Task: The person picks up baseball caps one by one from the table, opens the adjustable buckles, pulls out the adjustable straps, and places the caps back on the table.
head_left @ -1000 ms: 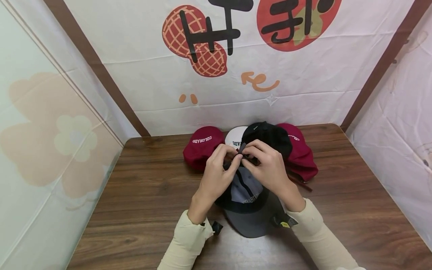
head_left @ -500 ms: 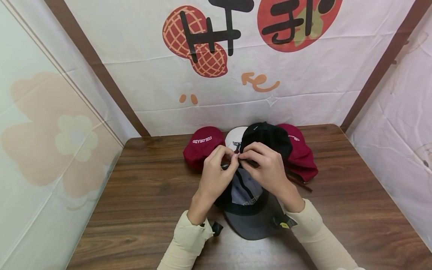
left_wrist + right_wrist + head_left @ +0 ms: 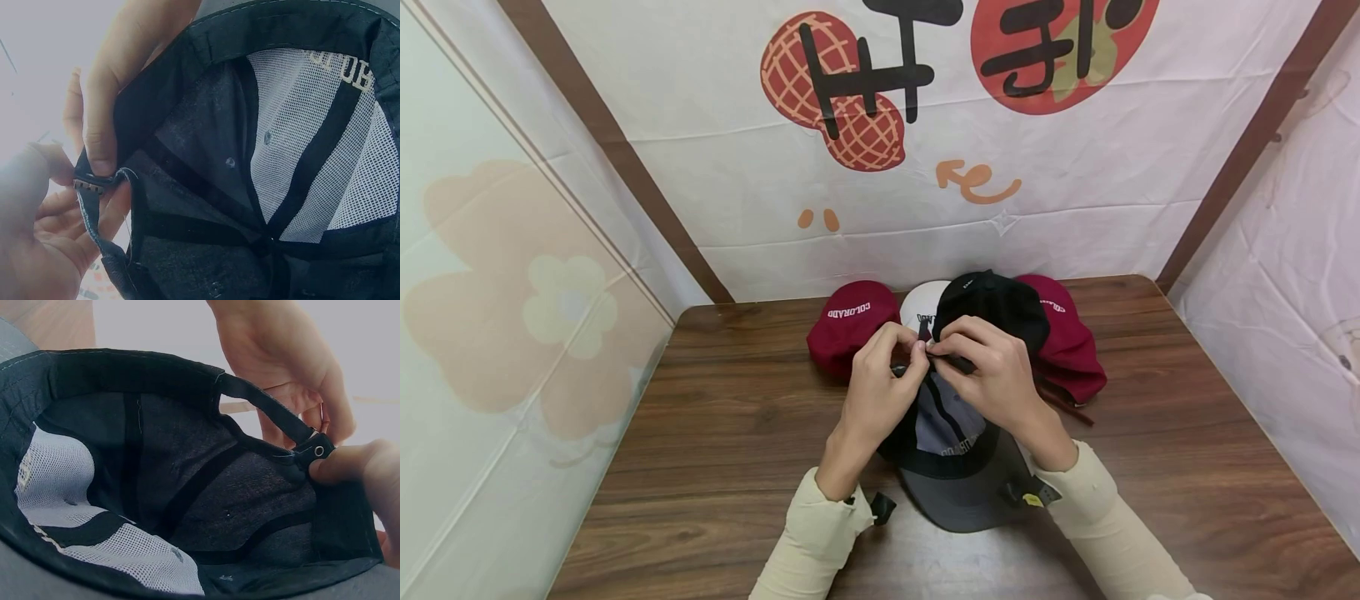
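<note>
A dark grey cap point(image 3: 958, 496) is held with its hollow facing me and its brim toward the near side. Its lining point(image 3: 200, 206) is black with pale mesh at the front. My left hand point(image 3: 880, 383) pinches the adjusting strap at the cap's back between thumb and fingertips. Close against it, my right hand point(image 3: 992, 375) also pinches the strap. A small metal buckle point(image 3: 89, 186) sits on the strap between the fingers in the left wrist view. An eyelet point(image 3: 319, 450) shows beside a thumb in the right wrist view. The strap's end point(image 3: 923, 329) sticks up above the fingertips.
Behind the hands stand a maroon cap point(image 3: 850, 321), a white cap point(image 3: 922, 300), a black cap point(image 3: 992, 304) and a second maroon cap point(image 3: 1067, 350) with a loose strap. They line the back of the wooden table point(image 3: 715, 467), by a printed cloth wall point(image 3: 700, 192).
The fingertips have shifted slightly left and the strap's end between them has changed its angle, now standing more upright. Both hands stay at the cap's back; the other caps have not moved.
</note>
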A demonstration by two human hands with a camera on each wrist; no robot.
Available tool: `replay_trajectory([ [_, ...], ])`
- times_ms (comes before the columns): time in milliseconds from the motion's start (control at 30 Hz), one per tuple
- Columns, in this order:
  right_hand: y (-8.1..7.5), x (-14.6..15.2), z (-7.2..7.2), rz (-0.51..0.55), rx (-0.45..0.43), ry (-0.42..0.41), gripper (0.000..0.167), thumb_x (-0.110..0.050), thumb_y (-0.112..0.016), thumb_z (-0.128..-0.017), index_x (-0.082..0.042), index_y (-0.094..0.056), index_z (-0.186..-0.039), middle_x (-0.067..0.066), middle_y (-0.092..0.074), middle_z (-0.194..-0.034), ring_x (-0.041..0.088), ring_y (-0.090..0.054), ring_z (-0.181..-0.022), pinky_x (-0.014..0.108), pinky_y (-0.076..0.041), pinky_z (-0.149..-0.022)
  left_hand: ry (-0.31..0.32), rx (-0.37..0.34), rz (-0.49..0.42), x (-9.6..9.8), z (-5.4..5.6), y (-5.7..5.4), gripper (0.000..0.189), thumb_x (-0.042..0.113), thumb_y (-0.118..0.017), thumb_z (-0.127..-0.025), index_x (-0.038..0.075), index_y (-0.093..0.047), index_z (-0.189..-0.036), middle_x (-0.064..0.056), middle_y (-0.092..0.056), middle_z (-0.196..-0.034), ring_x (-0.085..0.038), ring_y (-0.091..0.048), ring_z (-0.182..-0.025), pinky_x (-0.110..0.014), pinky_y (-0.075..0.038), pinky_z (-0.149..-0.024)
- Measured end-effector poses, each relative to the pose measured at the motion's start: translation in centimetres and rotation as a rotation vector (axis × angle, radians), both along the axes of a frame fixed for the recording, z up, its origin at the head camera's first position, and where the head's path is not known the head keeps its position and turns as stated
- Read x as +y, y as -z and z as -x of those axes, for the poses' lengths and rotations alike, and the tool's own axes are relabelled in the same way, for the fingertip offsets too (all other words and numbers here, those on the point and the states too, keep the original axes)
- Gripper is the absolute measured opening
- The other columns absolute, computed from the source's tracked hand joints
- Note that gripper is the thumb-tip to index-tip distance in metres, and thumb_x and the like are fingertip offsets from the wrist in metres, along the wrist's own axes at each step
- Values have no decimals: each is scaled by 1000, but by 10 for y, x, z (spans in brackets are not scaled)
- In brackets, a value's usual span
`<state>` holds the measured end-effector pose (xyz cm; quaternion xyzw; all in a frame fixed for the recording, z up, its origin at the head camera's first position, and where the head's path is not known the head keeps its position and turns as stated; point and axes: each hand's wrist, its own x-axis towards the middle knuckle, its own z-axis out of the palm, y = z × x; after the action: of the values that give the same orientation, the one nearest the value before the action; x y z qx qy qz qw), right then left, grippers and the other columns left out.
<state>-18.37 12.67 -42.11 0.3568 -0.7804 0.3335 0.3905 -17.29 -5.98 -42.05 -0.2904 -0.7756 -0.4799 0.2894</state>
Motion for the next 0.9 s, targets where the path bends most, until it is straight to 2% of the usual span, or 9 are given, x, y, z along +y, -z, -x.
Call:
replay_trajectory([
  [133,-1,0,0,6,5,-8,6,-15,-80,-94,-11,-83,-91,6,-75,-96,18,-71,-85,35,-59,-67,7,5,-9,0,0,-1,8,-2,-66,-98,2,-61,-94,-11,-66,-93,-19,-67,-81,-33,-63,-75],
  [233,-1,0,0,12,14,-7,1,-12,-83,-91,-11,-83,-90,6,-75,-95,18,-71,-84,35,-58,-66,14,12,-20,0,0,-1,8,-4,-67,-97,2,-61,-94,-12,-66,-94,-18,-68,-81,-32,-63,-74],
  [433,-1,-2,0,21,38,-7,9,-6,-88,-84,-10,-82,-89,5,-75,-93,17,-72,-82,34,-58,-64,27,19,-33,0,0,-1,10,-5,-66,-97,1,-60,-92,-13,-67,-96,-18,-68,-81,-29,-63,-74],
  [900,-1,-3,-1,19,63,-1,9,-5,-87,-83,-10,-80,-85,5,-76,-92,18,-73,-79,34,-58,-62,15,28,-42,1,-1,-1,11,-7,-62,-98,2,-58,-92,-15,-68,-100,-19,-69,-83,-29,-64,-74],
])
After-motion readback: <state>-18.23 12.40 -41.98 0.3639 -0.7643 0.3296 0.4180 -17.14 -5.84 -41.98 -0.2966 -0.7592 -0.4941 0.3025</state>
